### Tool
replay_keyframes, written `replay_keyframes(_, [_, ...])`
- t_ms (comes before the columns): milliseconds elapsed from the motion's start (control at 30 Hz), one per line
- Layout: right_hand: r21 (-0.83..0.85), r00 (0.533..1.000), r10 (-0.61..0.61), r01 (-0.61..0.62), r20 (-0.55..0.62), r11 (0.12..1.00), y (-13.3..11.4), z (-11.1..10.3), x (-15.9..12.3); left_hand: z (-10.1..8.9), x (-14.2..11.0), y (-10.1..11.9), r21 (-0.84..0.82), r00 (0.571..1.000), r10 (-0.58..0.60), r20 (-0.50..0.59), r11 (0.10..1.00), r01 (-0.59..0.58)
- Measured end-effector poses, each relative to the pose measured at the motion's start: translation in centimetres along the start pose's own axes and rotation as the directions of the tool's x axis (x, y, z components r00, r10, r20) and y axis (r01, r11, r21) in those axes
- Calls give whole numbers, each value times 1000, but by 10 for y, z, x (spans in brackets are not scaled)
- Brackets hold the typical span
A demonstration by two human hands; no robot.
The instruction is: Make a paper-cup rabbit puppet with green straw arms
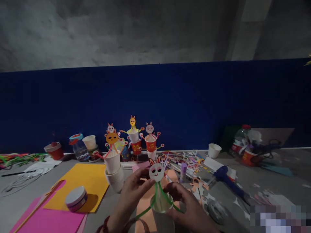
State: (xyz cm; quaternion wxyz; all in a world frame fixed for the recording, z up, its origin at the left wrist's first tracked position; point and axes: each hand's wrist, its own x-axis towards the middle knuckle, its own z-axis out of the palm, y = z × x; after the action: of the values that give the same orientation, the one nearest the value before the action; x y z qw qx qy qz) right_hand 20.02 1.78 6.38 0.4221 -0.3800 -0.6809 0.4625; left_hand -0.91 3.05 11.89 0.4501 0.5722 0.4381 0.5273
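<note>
A white paper rabbit face (156,172) with pink-lined ears stands on green stems (166,195) rising from a white paper cup (162,207). My left hand (133,197) is closed, thumb and fingers pinching the left edge of the face. On the other side, my right hand (188,205) curls around the cup's right side, its fingertips near a green stem. The lower part of the cup runs out of view. Behind it stand similar cup figures, among them one with an orange face (112,137) and one with a pale rabbit face (150,128).
A blue glue gun (230,184) and a roll of clear tape (216,210) lie at right. Paper scraps and pens surround a purple glue stick (183,171). At left, a white-lidded jar (76,198) rests on yellow paper (80,176). A blue partition (155,94) stands behind.
</note>
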Motion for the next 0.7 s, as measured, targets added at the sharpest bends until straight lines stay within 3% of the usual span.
replay_keyframes(167, [29, 1000, 13, -13, 28, 999, -1, -1, -1, 10, 11, 5, 10, 998, -40, 54, 999, 40])
replay_keyframes(500, [185, 994, -84, 70, 70, 980, -3, -5, -1, 12, 13, 6, -72, 998, -29, 63, 997, 33])
replay_keyframes(700, [233, 990, -100, 75, 95, 969, 0, -4, 0, 11, 15, 4, -100, 992, -29, 127, 994, 41])
